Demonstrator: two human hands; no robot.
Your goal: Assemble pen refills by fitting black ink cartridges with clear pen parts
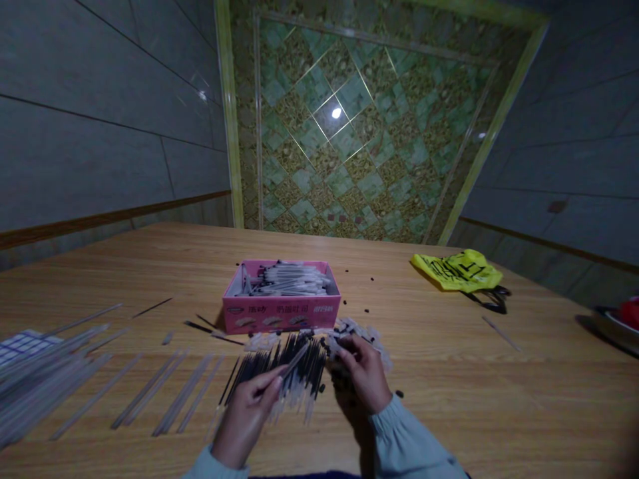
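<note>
My left hand (pixel 249 412) pinches a thin clear tube (pixel 295 359), like a pen barrel, which slants up to the right. Beneath it lie many thin black sticks (pixel 259 362) with pale ends, resembling pen refills. My right hand (pixel 365 372) is closed, thumb against fingers, at the edge of a heap of small clear caps (pixel 377 342). What its fingertips hold is too small and blurred to make out. Just beyond both hands stands a pink box (pixel 282 314), filled with slim white and black pens (pixel 294 278).
Loose clear tubes (pixel 182 396) lie at left, beside a large bundle of them (pixel 54 379) over a checked cloth (pixel 24 346). Small black plugs (pixel 367 311) are scattered about. A yellow bag (pixel 456 269) rests at right on the wooden table (pixel 499 392), with a red object (pixel 630 311) at the edge.
</note>
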